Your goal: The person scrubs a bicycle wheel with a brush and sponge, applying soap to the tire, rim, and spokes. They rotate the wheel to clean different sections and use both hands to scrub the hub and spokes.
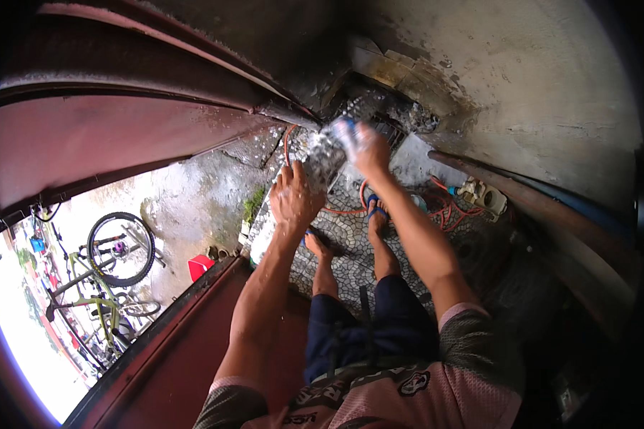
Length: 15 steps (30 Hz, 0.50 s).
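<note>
My right hand (370, 151) is closed round a blue-and-white object (345, 131), perhaps a scrub brush, smeared by motion. White drops and suds fly about it. Lower and to the left, my left hand (295, 198) has its fingers bent over the edge of a wet, grey, foamy piece (316, 170); its full shape is hidden by the hand and the splashes. Behind the hands lies a dark drain grate (390, 131) near the wall corner. An orange hose (288, 143) runs up past my left fingers.
My sandalled feet (376, 207) stand on mosaic paving (347, 243). Orange hose coils (447, 211) lie by a beige pump-like device (485, 196) at right. A red metal gate (107, 146) is at left, with a bicycle (107, 300) and a red box (200, 267) outside. A plaster wall (529, 79) rises at right.
</note>
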Each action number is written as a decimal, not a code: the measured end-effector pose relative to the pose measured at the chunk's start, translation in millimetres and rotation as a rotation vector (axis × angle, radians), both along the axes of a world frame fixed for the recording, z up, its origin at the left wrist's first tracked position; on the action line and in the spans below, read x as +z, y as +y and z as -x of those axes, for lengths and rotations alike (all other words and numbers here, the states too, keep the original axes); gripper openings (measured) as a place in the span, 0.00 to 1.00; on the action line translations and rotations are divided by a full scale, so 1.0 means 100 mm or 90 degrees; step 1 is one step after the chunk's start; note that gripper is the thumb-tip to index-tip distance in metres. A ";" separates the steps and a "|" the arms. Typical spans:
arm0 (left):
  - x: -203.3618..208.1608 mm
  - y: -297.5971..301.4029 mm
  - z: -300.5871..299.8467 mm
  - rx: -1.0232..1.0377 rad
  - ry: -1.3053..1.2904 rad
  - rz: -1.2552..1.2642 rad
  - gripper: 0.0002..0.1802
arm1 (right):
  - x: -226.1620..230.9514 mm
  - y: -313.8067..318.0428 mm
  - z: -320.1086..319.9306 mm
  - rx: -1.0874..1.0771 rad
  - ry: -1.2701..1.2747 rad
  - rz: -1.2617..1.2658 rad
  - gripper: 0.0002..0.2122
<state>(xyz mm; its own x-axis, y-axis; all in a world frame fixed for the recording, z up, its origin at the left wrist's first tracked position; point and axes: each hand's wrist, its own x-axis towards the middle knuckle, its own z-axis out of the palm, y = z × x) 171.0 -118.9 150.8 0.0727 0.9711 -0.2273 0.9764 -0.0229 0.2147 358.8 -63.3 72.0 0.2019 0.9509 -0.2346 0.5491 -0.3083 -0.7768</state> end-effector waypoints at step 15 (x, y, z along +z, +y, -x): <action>-0.03 0.06 0.30 -0.017 -0.028 0.054 0.38 | 0.63 0.14 0.08 0.237 -0.153 0.113 0.25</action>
